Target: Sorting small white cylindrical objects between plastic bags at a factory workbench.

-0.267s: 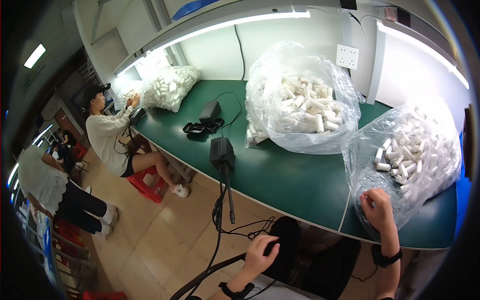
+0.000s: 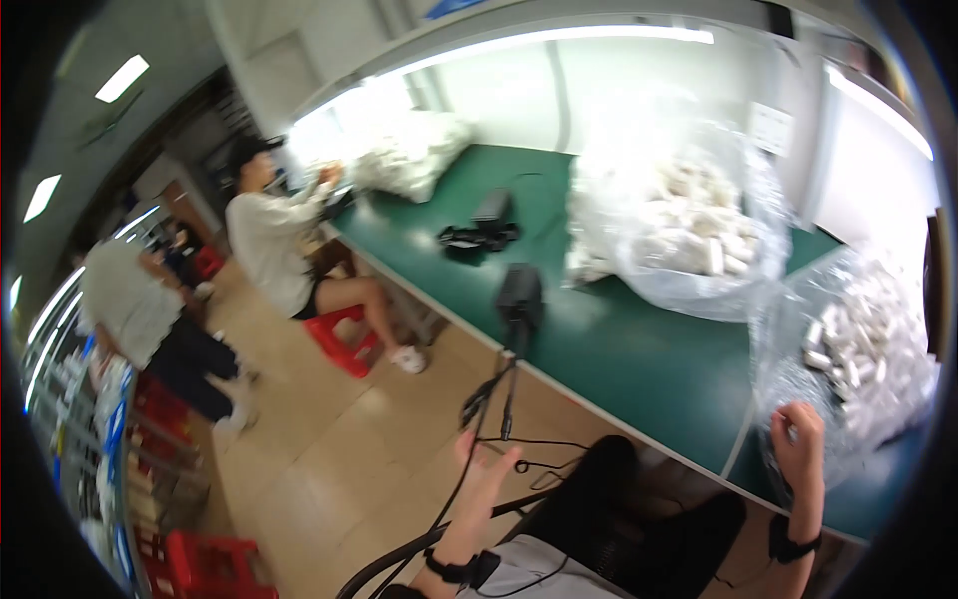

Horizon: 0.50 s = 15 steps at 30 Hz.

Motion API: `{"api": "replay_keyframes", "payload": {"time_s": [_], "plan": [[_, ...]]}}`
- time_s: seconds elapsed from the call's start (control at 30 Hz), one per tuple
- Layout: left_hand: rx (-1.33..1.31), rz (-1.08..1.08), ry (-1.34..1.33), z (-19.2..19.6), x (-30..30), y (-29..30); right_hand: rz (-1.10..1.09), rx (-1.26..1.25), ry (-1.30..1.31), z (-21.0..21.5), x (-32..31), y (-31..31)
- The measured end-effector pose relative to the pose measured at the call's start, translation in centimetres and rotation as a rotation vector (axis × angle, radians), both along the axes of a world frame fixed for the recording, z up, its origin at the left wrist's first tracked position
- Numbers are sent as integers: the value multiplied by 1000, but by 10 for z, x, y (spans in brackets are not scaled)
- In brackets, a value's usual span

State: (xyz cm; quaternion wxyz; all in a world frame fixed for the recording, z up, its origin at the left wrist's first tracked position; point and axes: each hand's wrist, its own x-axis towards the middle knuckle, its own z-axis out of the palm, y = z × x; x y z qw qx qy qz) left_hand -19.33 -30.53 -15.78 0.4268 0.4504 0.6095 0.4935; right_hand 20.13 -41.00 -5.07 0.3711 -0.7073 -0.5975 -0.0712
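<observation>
Right hand (image 2: 798, 439) grip closed on clear plastic bag (image 2: 848, 369); left hand (image 2: 486, 469) open, empty

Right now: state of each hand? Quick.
Left hand: open, fingers spread, holding nothing, beside the black cables.
Right hand: closed, gripping the edge of the clear plastic bag of white pieces.

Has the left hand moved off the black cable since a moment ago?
Yes. The left hand now opens with fingers spread beside the black cable, nearer the green table edge.
</observation>
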Motion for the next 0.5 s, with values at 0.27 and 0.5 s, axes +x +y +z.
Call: {"api": "replay_keyframes", "payload": {"time_s": [0.27,0.5], "plan": [[6,-132,-482,61,3,32,-36,-123,72,1,0,-19],[-197,-368,-595,102,-7,56,22,-81,57,-4,10,-19]]}}
